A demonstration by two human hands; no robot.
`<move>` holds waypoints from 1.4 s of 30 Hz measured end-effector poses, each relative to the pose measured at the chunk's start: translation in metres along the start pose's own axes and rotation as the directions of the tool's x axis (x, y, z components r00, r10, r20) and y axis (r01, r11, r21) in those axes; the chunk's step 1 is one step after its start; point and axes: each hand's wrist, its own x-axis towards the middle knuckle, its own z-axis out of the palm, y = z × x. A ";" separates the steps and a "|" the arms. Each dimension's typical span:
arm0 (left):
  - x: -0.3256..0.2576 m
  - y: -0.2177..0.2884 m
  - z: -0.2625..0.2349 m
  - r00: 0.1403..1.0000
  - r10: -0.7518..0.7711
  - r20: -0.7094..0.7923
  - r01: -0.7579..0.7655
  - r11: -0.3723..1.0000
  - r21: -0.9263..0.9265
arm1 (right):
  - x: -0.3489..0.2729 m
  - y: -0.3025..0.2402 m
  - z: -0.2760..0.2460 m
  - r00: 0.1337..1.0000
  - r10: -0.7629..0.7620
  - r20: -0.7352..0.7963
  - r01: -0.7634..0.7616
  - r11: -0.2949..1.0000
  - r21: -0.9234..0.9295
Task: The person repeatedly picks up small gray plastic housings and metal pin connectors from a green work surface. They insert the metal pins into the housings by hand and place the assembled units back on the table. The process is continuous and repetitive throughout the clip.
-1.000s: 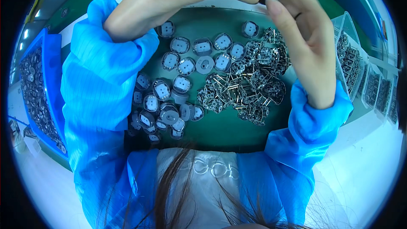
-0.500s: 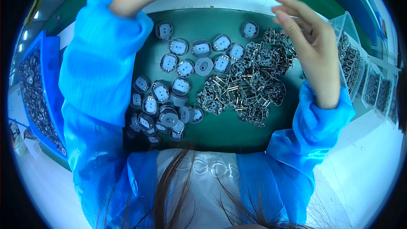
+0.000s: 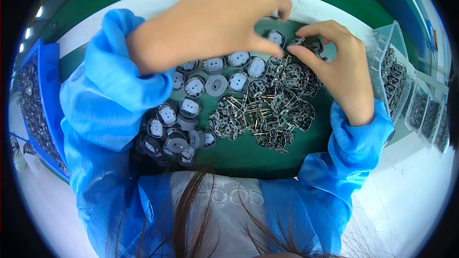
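My left hand reaches over the far part of the green mat, thumb and fingers spread apart with nothing visible between them. Behind its thumb stands a round grey plastic housing with a white face. To the right, my right hand pinches a small circuit board assembly between thumb and forefinger, just above the far end of a pile of circuit board assemblies with metal pins. More grey housings lie left of the pile, some partly covered by my left forearm.
A blue bin of small dark parts stands at the left. Clear plastic boxes with circuit parts line the right side. The green mat lies on a white table.
My left hand has come nearer and right; the dark part at its fingertips no longer shows there. My right hand has lowered and closed on a circuit board assembly. The whole view has shifted slightly.
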 end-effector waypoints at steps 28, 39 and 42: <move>-0.001 0.027 -0.028 0.972 -0.220 0.079 0.225 0.784 -0.578 | 0.002 -0.041 -0.007 0.987 0.160 -0.013 -0.134 0.863 0.487; -0.002 0.025 -0.021 0.973 -0.211 0.092 0.218 0.720 -0.658 | 0.005 -0.029 -0.021 0.976 -0.195 -0.095 0.200 0.979 0.041; -0.009 0.012 -0.006 0.986 -0.162 0.048 0.149 0.702 -0.696 | 0.002 -0.039 -0.028 0.994 -0.098 -0.048 0.097 0.995 -0.018</move>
